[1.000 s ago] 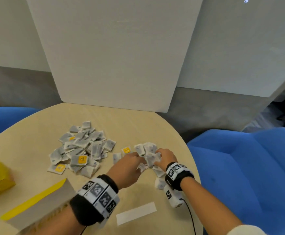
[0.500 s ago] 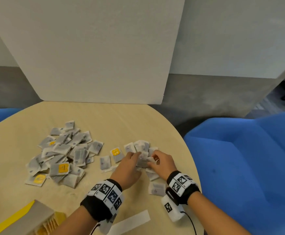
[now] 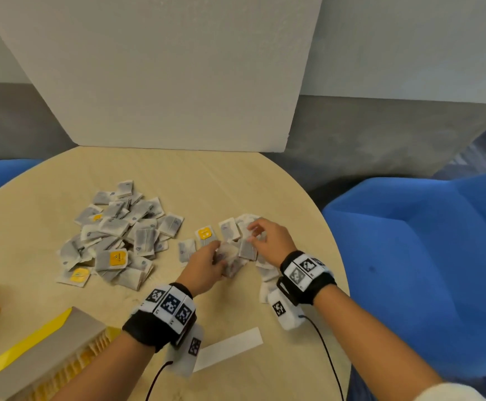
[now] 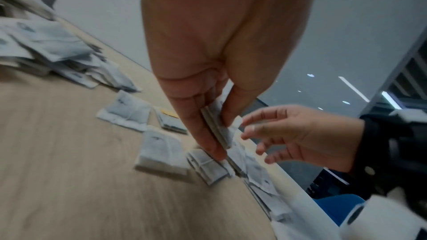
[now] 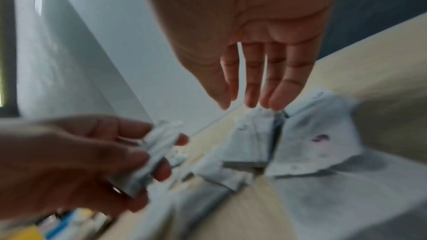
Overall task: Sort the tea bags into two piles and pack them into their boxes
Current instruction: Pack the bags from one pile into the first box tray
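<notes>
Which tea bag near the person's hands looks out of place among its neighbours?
The yellow-tagged tea bag lies among the purple-marked bags by the left hand, while other yellow-tagged ones sit in the big pile.

Paper sachets on a matt, pale wood-grain table (image 3: pixel 236 180).

The tea bags (image 3: pixel 120 238) left of the table's middle look like thin, matt, creased paper, some with yellow printed labels. The box (image 3: pixel 42 351) at the table's near-left edge shows raw grey cardboard with a fluted edge. The chair (image 3: pixel 427 256) right of the table is blue napped cloth.
</notes>
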The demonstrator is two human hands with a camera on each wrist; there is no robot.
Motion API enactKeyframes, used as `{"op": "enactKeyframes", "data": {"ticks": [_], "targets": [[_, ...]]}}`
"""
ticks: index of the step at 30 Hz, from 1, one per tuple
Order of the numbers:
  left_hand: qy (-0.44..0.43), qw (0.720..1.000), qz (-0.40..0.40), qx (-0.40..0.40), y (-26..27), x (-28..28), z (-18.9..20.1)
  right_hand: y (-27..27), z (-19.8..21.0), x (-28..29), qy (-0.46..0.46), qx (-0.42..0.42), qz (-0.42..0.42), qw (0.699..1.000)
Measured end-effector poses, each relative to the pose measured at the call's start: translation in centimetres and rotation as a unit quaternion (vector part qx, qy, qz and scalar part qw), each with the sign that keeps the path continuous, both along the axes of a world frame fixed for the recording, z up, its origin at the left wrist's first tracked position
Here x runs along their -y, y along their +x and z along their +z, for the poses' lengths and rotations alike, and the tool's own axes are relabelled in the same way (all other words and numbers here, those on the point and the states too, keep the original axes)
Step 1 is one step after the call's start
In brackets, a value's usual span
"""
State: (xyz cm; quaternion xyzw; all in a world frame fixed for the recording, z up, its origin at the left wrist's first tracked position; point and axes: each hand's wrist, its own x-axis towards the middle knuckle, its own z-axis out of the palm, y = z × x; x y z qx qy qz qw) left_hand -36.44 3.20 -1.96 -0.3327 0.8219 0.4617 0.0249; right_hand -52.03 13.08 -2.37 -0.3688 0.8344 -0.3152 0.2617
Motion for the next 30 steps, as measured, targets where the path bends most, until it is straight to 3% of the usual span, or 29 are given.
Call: {"op": "enactKeyframes", "data": {"ticks": [4,10,16,20,23,26,30], "targets": [[0.073,0.994,0.078,-0.021,1.1,0.9,-0.3,0.0,-1.3,0.5,0.125,-0.066,0.039,0.989],[0.138,0.981,0.133,-0.033,2.2,1.5,-0.8,0.7,-0.6,0.0,0.082,-0.077,0.000,0.994],[0.242,0.954,0.173,-0.041,1.7,0.3,0.6,3.2,2.4,0.0,-0.023,0.084,0.097,0.991],[0.307,0.943,0.131,-0.019,2.1,-0.5,1.4,5.9,1.5,0.9,-0.025,0.085,0.087,0.992],[0.291,0.953,0.088,-0.001,3.0,-0.7,1.4,7.1,0.6,1.0,-0.049,0.044,0.089,0.994],[0.295,0.954,0.054,0.019,4.2,-0.8,1.1,7.8,0.0,0.6,-0.043,0.068,0.104,0.991],[0.270,0.960,0.068,0.028,5.0,-1.1,0.5,7.9,-0.7,0.4,-0.013,0.036,0.120,0.992]]}}
